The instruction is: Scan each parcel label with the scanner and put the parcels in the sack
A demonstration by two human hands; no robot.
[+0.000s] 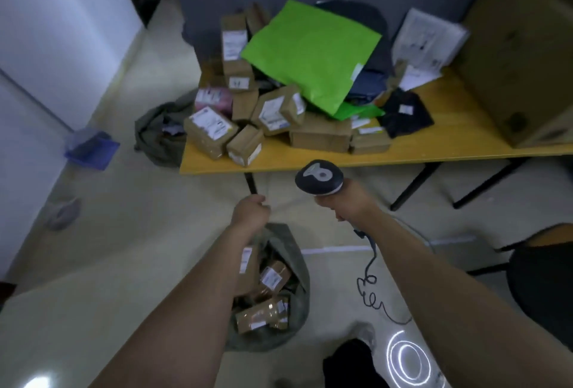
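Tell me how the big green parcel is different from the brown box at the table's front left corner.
The green parcel is flat and bright; the brown box is blocky cardboard. The green parcel is far bigger than the brown box. The green parcel leans on the pile; the brown box sits on the table. Both have white labels.

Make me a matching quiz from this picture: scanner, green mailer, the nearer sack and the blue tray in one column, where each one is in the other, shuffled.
1 scanner
2 green mailer
3 near sack
4 blue tray

A floor, beside the wall
B in the right hand
C floor, in front of the table
D topmost on the table

Pairs: 1-B, 2-D, 3-C, 4-A
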